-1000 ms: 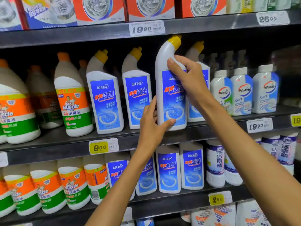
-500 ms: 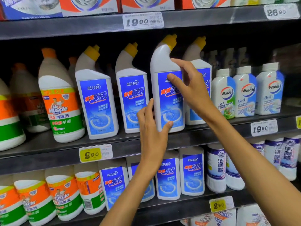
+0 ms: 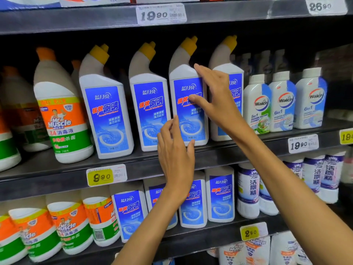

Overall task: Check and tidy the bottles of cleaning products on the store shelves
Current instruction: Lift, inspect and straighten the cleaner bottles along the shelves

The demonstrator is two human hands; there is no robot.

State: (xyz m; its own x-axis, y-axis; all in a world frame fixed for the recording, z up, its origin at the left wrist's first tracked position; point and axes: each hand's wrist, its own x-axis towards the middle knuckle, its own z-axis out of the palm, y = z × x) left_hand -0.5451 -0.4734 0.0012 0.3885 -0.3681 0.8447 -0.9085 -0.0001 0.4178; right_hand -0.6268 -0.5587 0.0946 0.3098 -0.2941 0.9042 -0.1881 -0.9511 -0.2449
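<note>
Progress appears partial. Nearest, the left hand [image 3: 174,150] is held open at the base of the third blue-labelled bottle [image 3: 188,104], gripping nothing. At one o'clock, the right hand [image 3: 214,96] is spread against its label and shoulder. The bottle stands on the middle shelf [image 3: 57,169], lowered since earlier; neighbours remain unchecked.

Middle shelf [image 3: 57,169]: dark board, yellow 9.90 tag [image 3: 100,176] on front edge. On it, 9 to 3 o'clock: Mr Muscle bottle [image 3: 61,119], four blue-label toilet cleaner bottles [image 3: 107,115] upright with yellow caps, three Walch bottles [image 3: 282,104]. Lower shelf [image 3: 191,243] at 6 o'clock carries like bottles.
</note>
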